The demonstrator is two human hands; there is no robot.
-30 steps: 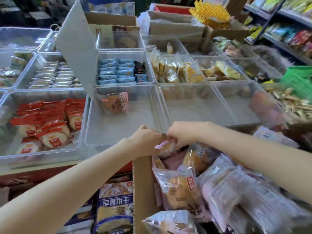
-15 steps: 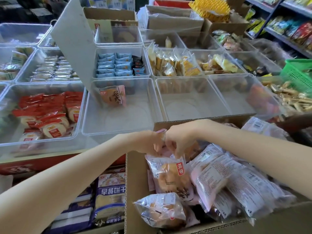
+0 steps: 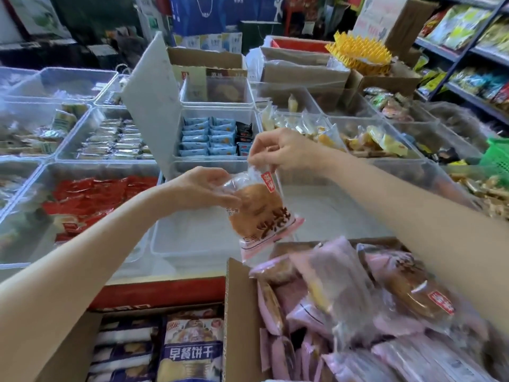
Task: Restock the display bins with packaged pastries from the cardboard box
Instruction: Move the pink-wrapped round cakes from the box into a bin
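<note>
A packaged pastry (image 3: 261, 213) in a clear and pink wrapper hangs above the near edge of an almost bare clear display bin (image 3: 192, 244). My right hand (image 3: 283, 150) pinches the wrapper's top edge. My left hand (image 3: 203, 188) holds the package's left side, thumb on its front. Below, at the bottom right, the open cardboard box (image 3: 237, 312) holds several more pink-wrapped pastries (image 3: 358, 312).
Clear bins surround the target bin: red packets (image 3: 96, 197) at left, blue packets (image 3: 209, 136) behind, yellow snacks (image 3: 371, 142) at right. A grey divider board (image 3: 151, 106) leans upright. Biscuit packs (image 3: 190, 351) lie below left. Shelves (image 3: 468, 51) and a green basket (image 3: 498, 155) stand at right.
Both hands rose out of the cardboard box with one pastry package and moved forward over the bin. The camera view tilted up.
</note>
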